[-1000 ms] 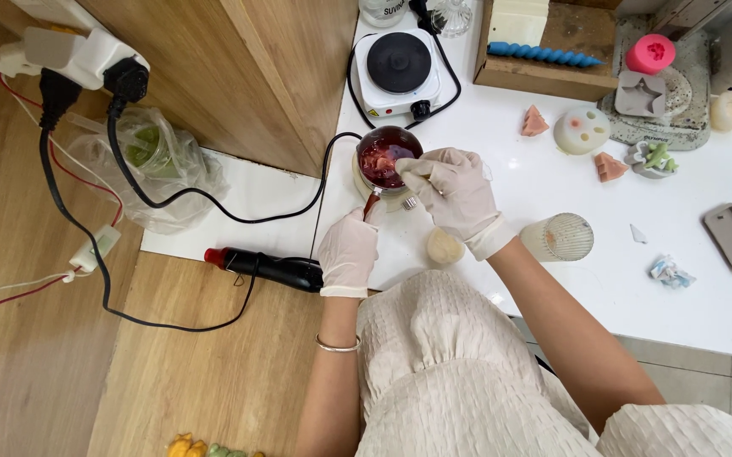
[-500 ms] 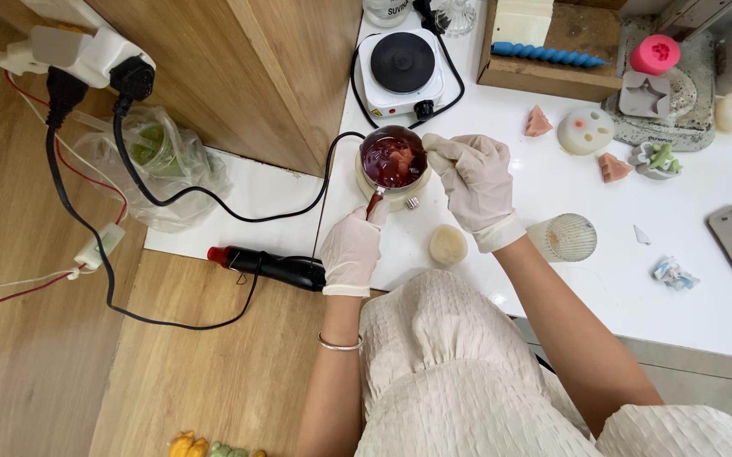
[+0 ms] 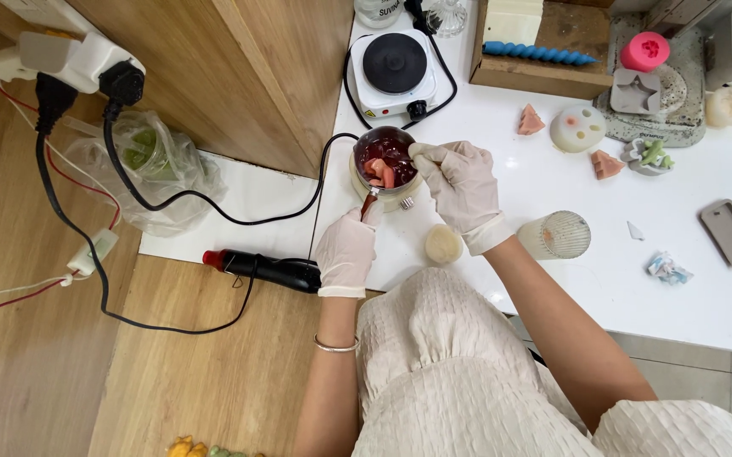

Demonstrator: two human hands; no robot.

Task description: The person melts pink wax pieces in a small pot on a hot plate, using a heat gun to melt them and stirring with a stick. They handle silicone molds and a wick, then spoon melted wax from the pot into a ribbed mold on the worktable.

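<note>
A small metal pot (image 3: 380, 145) holding dark red liquid and pink wax chunks sits on a cream round warmer (image 3: 393, 201) on the white table (image 3: 569, 288). My gloved left hand (image 3: 347, 250) grips the pot's short handle (image 3: 369, 203) from below. At the pot's right rim, my gloved right hand (image 3: 461, 182) has its fingers pinched on a thin stick that dips into the pot. Most of the stick is hidden.
A cream candle disc (image 3: 443, 244) and a ribbed glass (image 3: 562, 234) lie near my right wrist. An electric hot plate (image 3: 394, 68) stands behind the pot. A black heat gun (image 3: 269, 269) lies at the table's left edge, with cables and a plastic bag (image 3: 146, 165) beyond. Wax shapes and moulds (image 3: 643, 51) sit far right.
My right hand has slid from over the pot to its right rim, uncovering the red contents. My left hand has stayed on the handle.
</note>
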